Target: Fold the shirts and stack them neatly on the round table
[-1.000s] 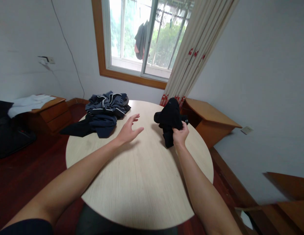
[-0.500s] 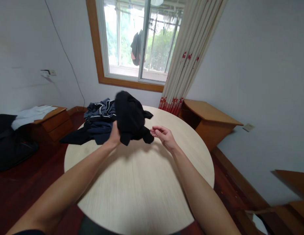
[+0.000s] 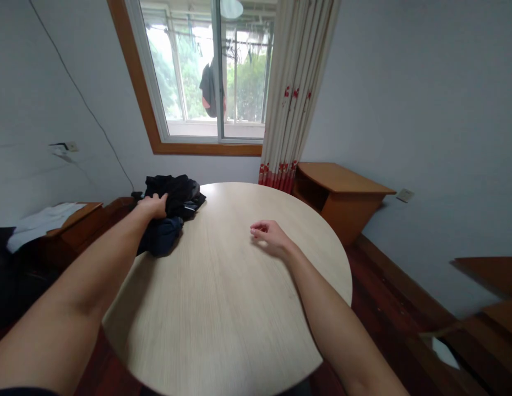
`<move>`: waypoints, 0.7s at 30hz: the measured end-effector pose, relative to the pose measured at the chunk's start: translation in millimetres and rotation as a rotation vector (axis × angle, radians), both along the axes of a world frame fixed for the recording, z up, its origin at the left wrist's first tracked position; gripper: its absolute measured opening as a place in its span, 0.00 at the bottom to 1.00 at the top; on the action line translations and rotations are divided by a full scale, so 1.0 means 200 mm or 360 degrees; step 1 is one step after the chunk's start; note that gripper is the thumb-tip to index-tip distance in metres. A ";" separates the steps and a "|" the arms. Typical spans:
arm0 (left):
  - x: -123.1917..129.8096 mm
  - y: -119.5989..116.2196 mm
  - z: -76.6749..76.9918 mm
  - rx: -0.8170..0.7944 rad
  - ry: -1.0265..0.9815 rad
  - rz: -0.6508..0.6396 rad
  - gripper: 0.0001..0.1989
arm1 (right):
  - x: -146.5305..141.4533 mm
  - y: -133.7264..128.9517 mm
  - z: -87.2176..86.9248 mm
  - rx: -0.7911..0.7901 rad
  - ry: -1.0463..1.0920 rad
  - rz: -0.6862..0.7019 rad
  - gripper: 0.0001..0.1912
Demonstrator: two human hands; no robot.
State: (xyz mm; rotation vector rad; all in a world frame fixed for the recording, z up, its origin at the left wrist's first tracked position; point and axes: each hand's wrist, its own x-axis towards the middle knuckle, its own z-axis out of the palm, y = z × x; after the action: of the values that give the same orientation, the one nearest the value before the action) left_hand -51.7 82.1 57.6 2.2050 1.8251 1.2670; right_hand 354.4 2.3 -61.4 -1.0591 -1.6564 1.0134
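Note:
At the far left of the round table [image 3: 223,308], a black garment [image 3: 179,190] lies crumpled on top of the clothes pile. My left hand [image 3: 154,207] is on its near left side with fingers bent into the cloth; the fingertips are partly hidden. Beneath and nearer to me, a dark navy garment [image 3: 163,236] bulges over the table edge. My right hand [image 3: 270,234] hovers just above or rests on the bare tabletop right of centre, which I cannot tell apart. Its fingers are loosely curled and apart, holding nothing.
A window and a red-patterned curtain [image 3: 287,110] are behind the table. To the right is a wooden desk [image 3: 342,181]. On the left, white cloth [image 3: 45,220] lies on a low wooden cabinet [image 3: 76,217], with a dark bag or cloth [image 3: 12,286] before it.
My left hand has carried the bundled black garment from mid-table leftward and down onto the pile. My right hand has come away from it, staying nearly in place. The view has shifted slightly.

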 end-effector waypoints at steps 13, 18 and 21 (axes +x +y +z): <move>0.56 -0.31 -0.06 -0.0310 0.1072 -0.0135 0.19 | 0.03 0.04 -0.07 0.0146 -0.0619 -0.0161 0.08; 0.80 -0.43 -0.44 -0.0377 0.0919 -0.0449 0.18 | -0.05 0.05 -0.11 0.0261 -0.0695 -0.0223 0.07; 0.78 -0.41 -0.57 -0.0383 0.0832 -0.0436 0.18 | -0.10 0.06 -0.13 0.0367 -0.0792 -0.0282 0.06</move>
State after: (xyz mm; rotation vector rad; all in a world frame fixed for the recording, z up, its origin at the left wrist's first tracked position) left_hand 103.6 1.0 -56.3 2.6842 1.6036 0.4218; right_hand 335.1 13.5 -86.6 -1.3430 -1.9713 0.4465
